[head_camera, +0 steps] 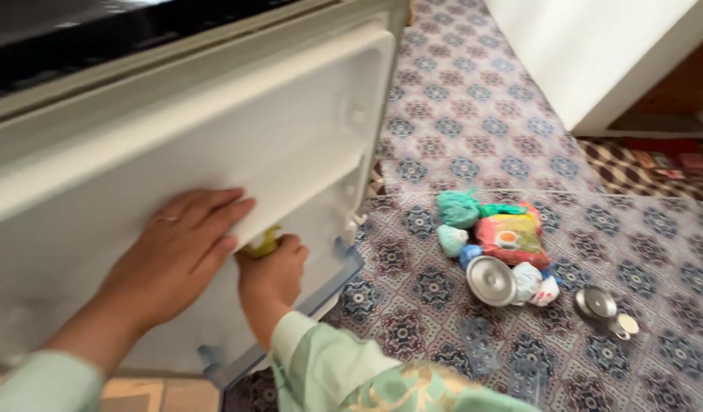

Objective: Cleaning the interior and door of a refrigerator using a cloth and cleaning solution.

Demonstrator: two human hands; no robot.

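The right hand (271, 271), nearest in its pale green sleeve, is gripping a yellow object (261, 243), closed around it at the white fridge door's (290, 130) inner shelf, near the door's lower edge. The left hand (180, 248) is lying flat, fingers spread, against the shelf flap. On the patterned carpet (473, 107), bags (512, 236) and metal lids (491, 280) are sitting well apart from the door.

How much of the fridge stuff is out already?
Several things already lie on the patterned carpet: tied bags, a red packet and two round metal containers. The left hand lies flat on the white door shelf; the right hand grips something yellow. What remains inside is hidden.
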